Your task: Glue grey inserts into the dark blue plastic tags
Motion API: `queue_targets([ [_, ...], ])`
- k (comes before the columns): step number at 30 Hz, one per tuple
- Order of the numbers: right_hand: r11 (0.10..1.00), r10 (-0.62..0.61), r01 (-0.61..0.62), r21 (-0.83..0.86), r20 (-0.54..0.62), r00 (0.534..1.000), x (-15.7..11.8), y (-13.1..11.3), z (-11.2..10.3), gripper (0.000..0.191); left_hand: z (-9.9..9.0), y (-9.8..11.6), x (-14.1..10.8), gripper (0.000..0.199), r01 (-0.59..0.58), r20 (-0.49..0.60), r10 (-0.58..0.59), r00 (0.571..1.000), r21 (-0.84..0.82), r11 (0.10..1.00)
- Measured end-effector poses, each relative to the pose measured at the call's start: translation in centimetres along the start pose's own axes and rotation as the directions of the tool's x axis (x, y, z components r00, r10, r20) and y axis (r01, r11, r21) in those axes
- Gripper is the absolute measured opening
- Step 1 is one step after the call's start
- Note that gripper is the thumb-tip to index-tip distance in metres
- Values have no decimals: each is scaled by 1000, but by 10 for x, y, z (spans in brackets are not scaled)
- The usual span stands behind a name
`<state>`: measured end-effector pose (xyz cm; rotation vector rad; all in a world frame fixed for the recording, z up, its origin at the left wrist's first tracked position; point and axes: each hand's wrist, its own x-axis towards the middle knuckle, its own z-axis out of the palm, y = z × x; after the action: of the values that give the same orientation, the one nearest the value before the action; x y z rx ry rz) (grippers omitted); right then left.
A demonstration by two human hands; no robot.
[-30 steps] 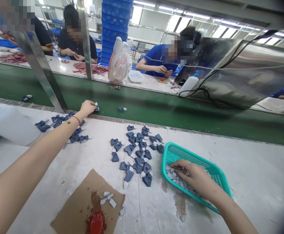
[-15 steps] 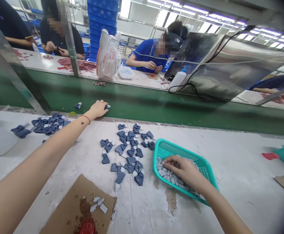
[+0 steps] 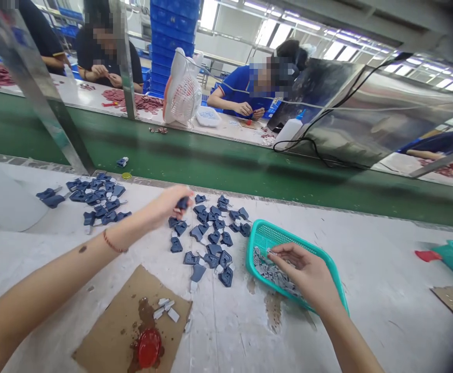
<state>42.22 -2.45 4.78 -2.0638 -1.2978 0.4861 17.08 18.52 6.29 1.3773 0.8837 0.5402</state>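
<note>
Pinching one dark-blue plastic piece (image 3: 182, 202), left hand (image 3: 168, 204) lifts it; right hand (image 3: 308, 272) (over teal basket (image 3: 329, 264)) pinches a small grey insert (image 3: 270, 252), seemingly for joining next.

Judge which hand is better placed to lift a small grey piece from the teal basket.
Right. The right hand is already over the teal basket, fingertips pinching among the grey pieces; the left hand holds a blue part away from it.

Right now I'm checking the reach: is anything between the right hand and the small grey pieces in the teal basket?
Nothing visible. The right hand is already over the teal basket, fingertips pinching a small piece above the grey pieces. The blue parts lie outside its rim, to the left.
</note>
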Motion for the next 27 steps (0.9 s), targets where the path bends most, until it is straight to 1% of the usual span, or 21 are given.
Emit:
queue_targets([
  [2,993,-100,105,53,-80,992,-16,-19,7,19,20,-1,-41,19,80,178,-63,982,-93,992],
  [3,980,-178,187,73,-111,978,-25,-32,11,14,29,-3,-60,22,117,250,-84,965,-122,986],
  [4,956,-270,282,85,-134,954,-35,-45,16,9,36,-5,-76,26,158,310,-104,945,-155,975],
  [5,925,-356,369,88,-134,925,-44,-58,21,6,42,-7,-91,29,207,362,-124,924,-200,958],
  [6,895,-427,438,87,-125,896,-52,-71,26,8,47,-9,-103,33,254,398,-142,906,-245,936],
  [8,847,-520,526,77,-86,850,-67,-94,36,14,50,-13,-123,36,317,419,-164,893,-327,890],
  [11,795,-602,604,57,-45,797,-81,-115,50,16,45,-23,-145,33,314,344,-185,921,-373,873],
  [14,761,-647,647,44,-32,762,-91,-123,63,17,38,-36,-162,29,314,255,-229,939,-375,872],
  [16,760,-648,647,68,-11,762,-97,-125,71,16,34,-45,-172,30,319,200,-262,944,-356,878],
  [18,779,-624,620,96,24,781,-103,-126,76,16,28,-51,-182,30,299,150,-265,953,-306,904],
  [20,791,-611,605,91,73,788,-109,-128,82,24,23,-56,-191,27,228,112,-205,972,-254,940],
  [21,787,-617,612,79,100,780,-112,-130,84,27,20,-57,-196,24,179,91,-162,983,-229,957],
  [23,765,-642,642,59,156,751,-117,-134,89,26,14,-60,-205,19,96,63,-86,994,-176,980],
  [25,747,-656,663,42,203,727,-122,-139,94,24,10,-63,-213,15,62,52,-56,997,-128,990],
  [27,731,-662,683,-4,241,710,-128,-143,98,25,7,-67,-219,13,58,46,-53,998,-111,992],
])
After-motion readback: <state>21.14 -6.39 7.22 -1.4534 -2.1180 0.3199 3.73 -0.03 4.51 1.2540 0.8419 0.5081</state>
